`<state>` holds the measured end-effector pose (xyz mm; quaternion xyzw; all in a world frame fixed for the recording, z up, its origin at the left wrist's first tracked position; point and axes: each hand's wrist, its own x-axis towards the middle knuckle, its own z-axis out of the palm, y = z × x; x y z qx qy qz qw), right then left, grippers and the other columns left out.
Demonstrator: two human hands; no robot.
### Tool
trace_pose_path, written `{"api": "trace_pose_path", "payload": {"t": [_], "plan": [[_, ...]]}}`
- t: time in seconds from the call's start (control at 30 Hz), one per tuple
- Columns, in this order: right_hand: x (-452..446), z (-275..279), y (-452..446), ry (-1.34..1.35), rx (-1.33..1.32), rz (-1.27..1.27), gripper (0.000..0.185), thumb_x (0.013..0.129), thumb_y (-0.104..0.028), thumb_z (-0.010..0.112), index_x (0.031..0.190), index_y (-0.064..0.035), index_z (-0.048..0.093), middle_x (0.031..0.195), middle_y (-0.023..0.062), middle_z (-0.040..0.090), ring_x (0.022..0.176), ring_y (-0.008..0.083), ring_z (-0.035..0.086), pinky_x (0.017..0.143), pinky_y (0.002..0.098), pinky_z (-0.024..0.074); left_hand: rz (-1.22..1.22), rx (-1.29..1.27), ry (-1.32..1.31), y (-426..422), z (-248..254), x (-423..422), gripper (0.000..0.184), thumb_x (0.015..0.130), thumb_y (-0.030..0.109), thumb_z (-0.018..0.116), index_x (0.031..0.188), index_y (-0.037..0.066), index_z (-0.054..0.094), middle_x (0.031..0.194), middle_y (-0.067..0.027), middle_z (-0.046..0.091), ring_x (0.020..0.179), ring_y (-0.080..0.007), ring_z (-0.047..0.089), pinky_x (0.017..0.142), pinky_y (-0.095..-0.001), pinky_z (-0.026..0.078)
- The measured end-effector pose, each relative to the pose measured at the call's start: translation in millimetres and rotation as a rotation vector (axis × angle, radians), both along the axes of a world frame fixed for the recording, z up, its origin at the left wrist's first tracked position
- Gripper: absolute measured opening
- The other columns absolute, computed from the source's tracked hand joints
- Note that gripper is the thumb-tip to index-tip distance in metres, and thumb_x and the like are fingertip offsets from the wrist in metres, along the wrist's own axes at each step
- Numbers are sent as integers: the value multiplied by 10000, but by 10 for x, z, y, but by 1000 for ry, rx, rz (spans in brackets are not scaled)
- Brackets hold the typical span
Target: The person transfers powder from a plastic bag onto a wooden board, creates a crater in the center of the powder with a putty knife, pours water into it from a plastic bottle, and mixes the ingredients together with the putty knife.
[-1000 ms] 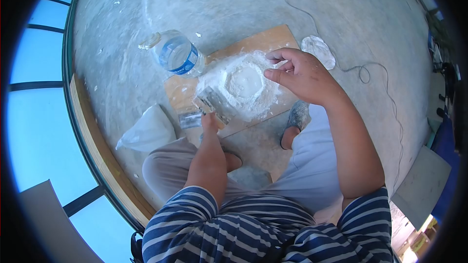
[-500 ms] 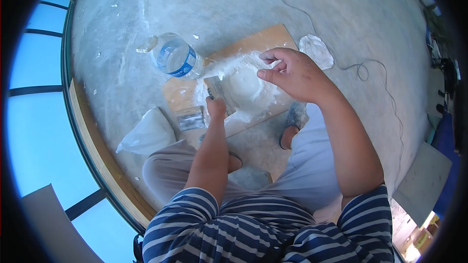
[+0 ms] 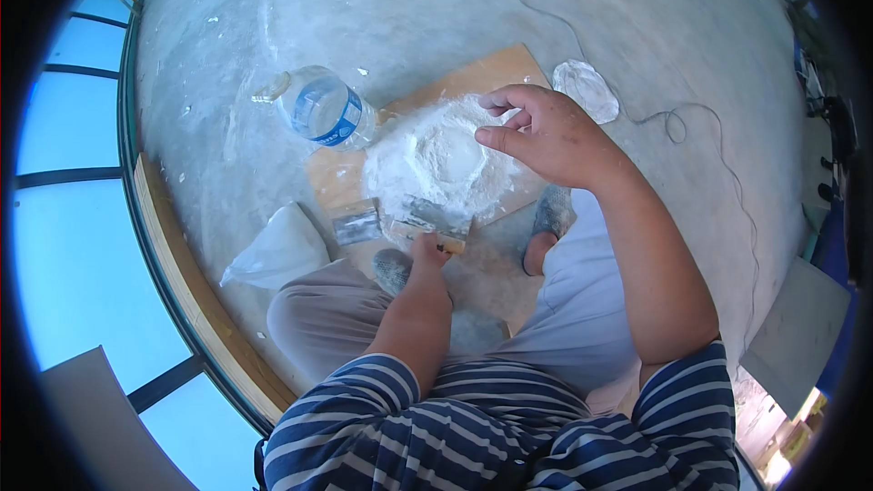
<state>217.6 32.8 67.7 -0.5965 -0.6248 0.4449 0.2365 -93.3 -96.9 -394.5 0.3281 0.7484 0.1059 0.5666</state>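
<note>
My left hand [image 3: 429,251] grips a wide scraper [image 3: 436,215] by its wooden back, its blade lying at the near edge of the white powder [image 3: 386,173]. The powder is heaped in a ring on a wooden board [image 3: 509,65], with a smooth, wet-looking pool [image 3: 462,160] in its middle. A second wide scraper [image 3: 356,223] rests on the board's left corner. My right hand [image 3: 550,135] hovers over the right side of the powder, thumb and fingers apart and loosely bent, nothing seen between them.
A large clear water jug [image 3: 329,111] with a blue label stands behind the board's left side. Left of my knee sits a white plastic bag [image 3: 280,250]. A whitish crumpled bundle [image 3: 587,91] and a thin cable [image 3: 659,116] lie on the concrete floor to the right.
My left hand has drawn the scraper from the pool's left side towards me and turned it, so its blade now lies nearly crosswise. My right hand has hardly moved.
</note>
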Motion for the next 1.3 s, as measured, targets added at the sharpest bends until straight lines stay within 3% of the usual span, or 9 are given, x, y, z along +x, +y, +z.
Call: {"api": "trace_pose_path", "payload": {"t": [0.03,0.1,0.23,0.43,0.57,0.63,0.97,1.13,1.3], "plan": [[6,16,3,-10,-13,2,550,854,-394,715,1252,-27,621,1194,155,657,989,254,658,866,354,524,-5,23,-79,-36,-62,50,421,921,189,617,1294,34,501,1258,-159,535,1166,-358,542,900,-625,465],[8,16,8,-25,-26,-3,552,854,-396,714,1253,-26,619,1192,156,658,992,255,659,867,354,523,962,-126,-619,202,550,519,443,919,195,622,1308,38,480,1294,-157,508,1192,-364,520,891,-656,457],[26,22,40,-36,-19,-21,553,856,-396,711,1252,-22,619,1195,158,659,997,257,660,869,354,523,948,-17,-316,543,976,813,432,902,158,580,1293,19,461,1267,-191,512,1141,-372,542,874,-569,481],[-29,51,34,-36,-42,-15,530,858,-362,722,1239,-9,621,1172,146,669,1004,241,656,871,351,520,443,496,303,920,1051,494,413,816,167,596,1151,-57,504,1055,-231,611,993,-410,611,881,-467,473],[-17,112,29,-24,-51,-17,507,860,-336,728,1234,-10,624,1156,149,669,1004,231,655,872,352,517,3,594,674,1238,1336,166,370,817,125,563,1140,-50,519,1037,-276,613,961,-450,604,866,-520,467],[-47,90,17,0,-46,-8,502,860,-334,728,1231,-12,625,1154,155,665,1000,231,656,871,358,516,-153,608,686,1486,1310,71,311,840,93,525,1127,-27,533,1030,-267,614,974,-446,601,876,-511,477],[-100,41,90,-58,-88,7,487,849,-296,739,1226,-10,624,1158,154,651,1005,237,655,871,366,514,-404,418,667,1990,1211,668,262,876,89,495,1125,17,537,1158,-197,588,1070,-417,581,892,-490,505],[-32,56,146,-55,-105,-19,471,854,-285,729,1232,-25,622,1150,152,652,1010,241,653,901,369,512,-388,529,615,2229,1397,580,257,821,112,492,1040,33,602,1076,-215,656,949,-438,616,873,-520,486],[-3,53,126,-52,-140,-22,469,857,-278,727,1239,-30,615,1151,158,645,1021,245,648,929,370,507,-566,534,806,2699,1329,547,270,879,117,465,1105,100,614,1115,-128,668,1106,-355,587,917,-523,439]]}}
